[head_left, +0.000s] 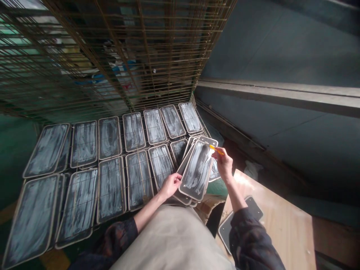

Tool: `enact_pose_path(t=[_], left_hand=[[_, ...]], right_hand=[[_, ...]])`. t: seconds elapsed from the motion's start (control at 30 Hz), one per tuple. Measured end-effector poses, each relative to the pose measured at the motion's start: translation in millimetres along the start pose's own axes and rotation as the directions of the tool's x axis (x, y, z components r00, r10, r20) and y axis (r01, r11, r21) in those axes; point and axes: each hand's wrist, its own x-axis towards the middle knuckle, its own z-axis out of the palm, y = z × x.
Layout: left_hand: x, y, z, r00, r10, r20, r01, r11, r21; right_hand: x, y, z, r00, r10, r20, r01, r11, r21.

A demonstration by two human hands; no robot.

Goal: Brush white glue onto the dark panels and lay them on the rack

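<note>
A dark rectangular panel (197, 172) with rounded corners and a pale rim lies tilted in front of me, streaked with a whitish coating. My left hand (170, 185) is closed on its lower left edge, thumb and fingers at the rim. Near the panel's upper right corner, my right hand (224, 162) pinches a thin yellow-handled brush (216, 149). The brush's tip meets the panel's surface; its bristles are too small to make out. More panels (181, 198) are stacked unevenly beneath this one.
Two rows of similar coated panels (109, 187) rest on a wire rack shelf to the left. Raised wire shelves (157, 45) stand behind. A wooden board (287, 225) at right carries a dark panel (254, 208), partly under my sleeve. A grey wall (295, 131) bounds the right side.
</note>
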Motion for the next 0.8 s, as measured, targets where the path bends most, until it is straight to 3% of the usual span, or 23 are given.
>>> enact_pose_path(t=[0.13,0.27,0.43,0.53,0.67,0.8], left_hand=[[2,-6,2.1,1.000,0.004,-0.005,-0.004,1.000,0.016],[1,-6,3.8,0.999,-0.023,-0.047,0.024,1.000,0.006],[-1,-6,4.1,0.999,-0.031,-0.042,0.029,0.999,-0.044],[-2,-8,3.5,1.000,-0.022,-0.015,0.021,0.998,-0.064],[-2,-8,2.7,1.000,-0.022,0.020,0.024,0.996,-0.084],[-3,-6,2.8,1.000,-0.022,0.007,0.023,0.996,-0.086]], right_hand=[[-5,1,4,0.996,-0.008,0.085,0.019,0.993,-0.120],[-46,-14,-8,0.966,-0.017,0.258,0.055,0.989,-0.139],[-91,-43,-30,0.888,0.098,0.450,-0.100,0.995,-0.021],[-85,-45,-36,0.919,0.146,0.367,-0.190,0.978,0.087],[-72,-30,-29,0.981,0.128,0.146,-0.131,0.991,0.007],[-99,-32,-18,0.973,0.095,0.210,-0.080,0.994,-0.080]])
